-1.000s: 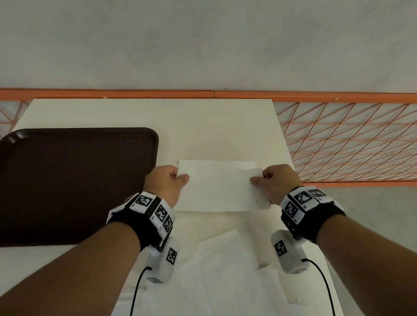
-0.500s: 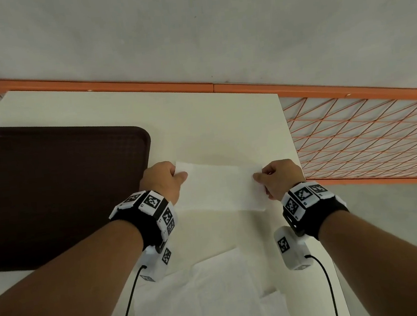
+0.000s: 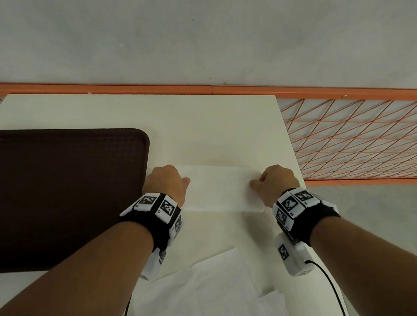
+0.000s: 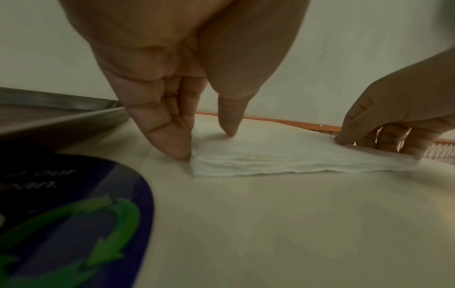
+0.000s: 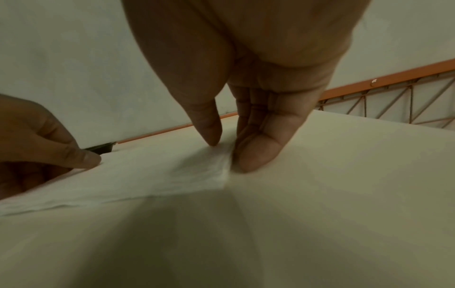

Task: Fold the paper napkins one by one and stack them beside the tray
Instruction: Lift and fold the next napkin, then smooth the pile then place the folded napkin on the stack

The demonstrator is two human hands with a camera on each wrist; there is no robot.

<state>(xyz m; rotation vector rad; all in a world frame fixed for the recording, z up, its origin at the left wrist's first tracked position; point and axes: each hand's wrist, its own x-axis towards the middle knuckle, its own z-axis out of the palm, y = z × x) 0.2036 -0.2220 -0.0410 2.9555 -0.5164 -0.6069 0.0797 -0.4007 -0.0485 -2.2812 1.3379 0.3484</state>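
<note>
Folded napkin (image 3: pixel 221 190) going down on table (image 3: pixel 215 131) beside tray (image 3: pixel 51 195), both hands (image 3: pixel 165 185) (image 3: pixel 277 184) pinching its ends; next: let go, take another from the pile (image 3: pixel 203 294)

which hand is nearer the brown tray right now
Left. The left hand pinches the folded napkin's left end right beside the brown tray's right rim. The right hand pinches the napkin's opposite end, near the table's right edge.
</note>
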